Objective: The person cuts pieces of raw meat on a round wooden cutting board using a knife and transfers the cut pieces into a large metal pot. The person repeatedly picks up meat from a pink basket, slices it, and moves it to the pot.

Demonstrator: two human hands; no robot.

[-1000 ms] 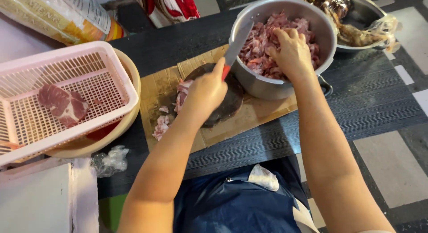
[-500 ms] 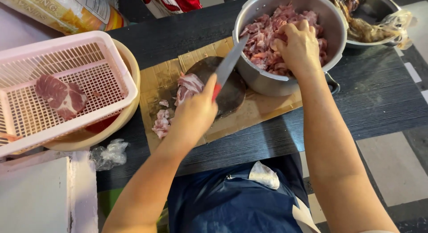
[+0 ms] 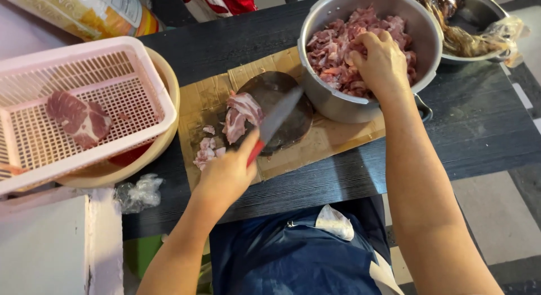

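Fingers (image 3: 234,159) of L hand (image 3: 225,176) clench knife (image 3: 276,123) handle; R hand (image 3: 383,61) grasps soft, likely slippery meat pieces (image 3: 338,47) in pot (image 3: 338,106).

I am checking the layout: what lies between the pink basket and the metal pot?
In the head view, cardboard carrying a round chopping block, meat pieces and the knife in the left hand.

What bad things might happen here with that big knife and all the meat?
The left hand holds the knife with its blade over the meat slab while the right hand is in the metal pot; a slip on wet meat might cut a finger. The round chopping block sits on cardboard, so it may slide. Meat scraps near the cardboard's edge might fall off.
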